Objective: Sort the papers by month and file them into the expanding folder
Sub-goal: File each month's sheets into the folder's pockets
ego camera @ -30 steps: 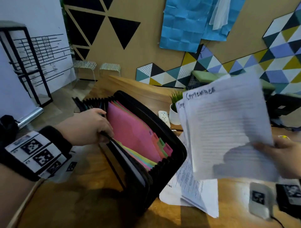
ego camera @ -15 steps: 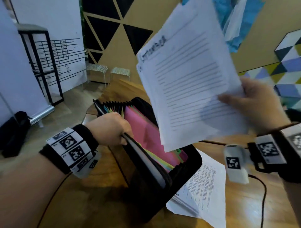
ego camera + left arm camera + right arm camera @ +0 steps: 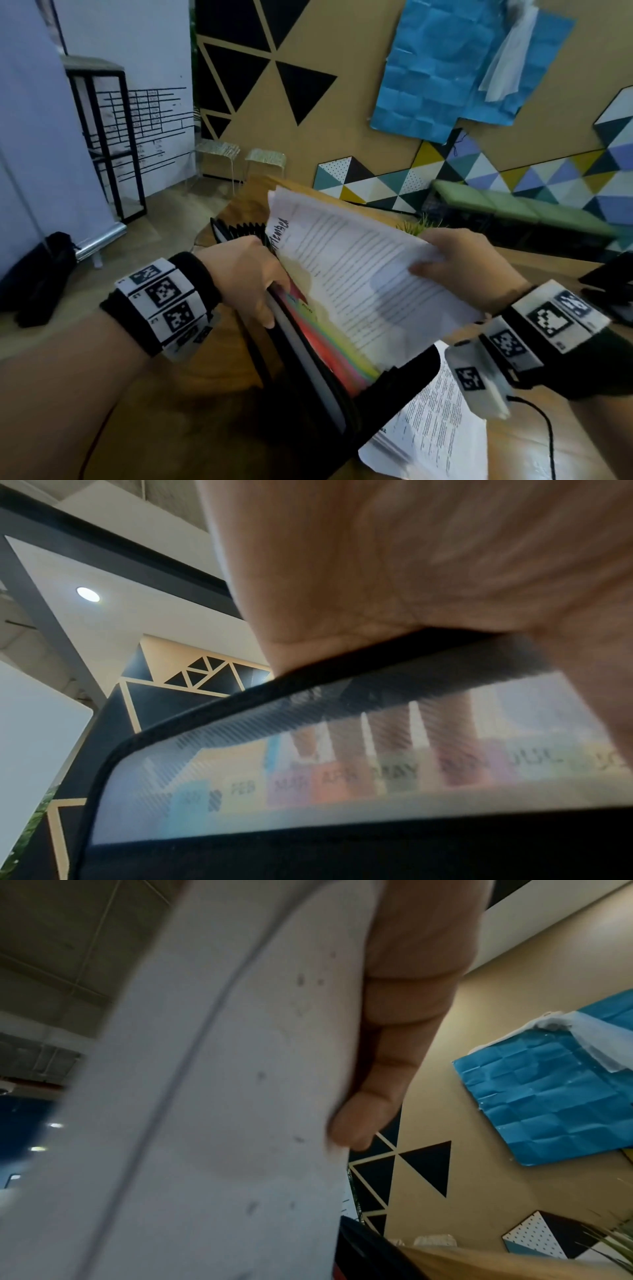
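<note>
The right hand (image 3: 469, 270) is pinching a sheaf of papers (image 3: 359, 284) at its right edge, thumb on the printed face and fingers (image 3: 404, 1031) curled behind. The left hand (image 3: 246, 274) is gripping the near wall of the expanding folder (image 3: 387, 397), fingers hooked over its rim and pulling it toward the person, so the pockets are standing open.

Compared with half a second ago, the sheaf is no longer being held high in front of the wall. It is now lowered and tilted, and its bottom edge is entering the folder behind the coloured dividers (image 3: 329, 346). The handwritten heading, partly hidden by the left hand, appears to read September.

The left wrist view is showing month tabs (image 3: 339, 780) through the translucent front panel, JAN through JUL being legible. Which pocket is receiving the sheaf cannot be determined.

Judgement: insertion is underway but not complete; most of the sheaf is still above the rim. More papers, the remaining stack (image 3: 435, 435), are lying on the table (image 3: 205, 370) just beside the folder, so filing is unfinished.
</note>
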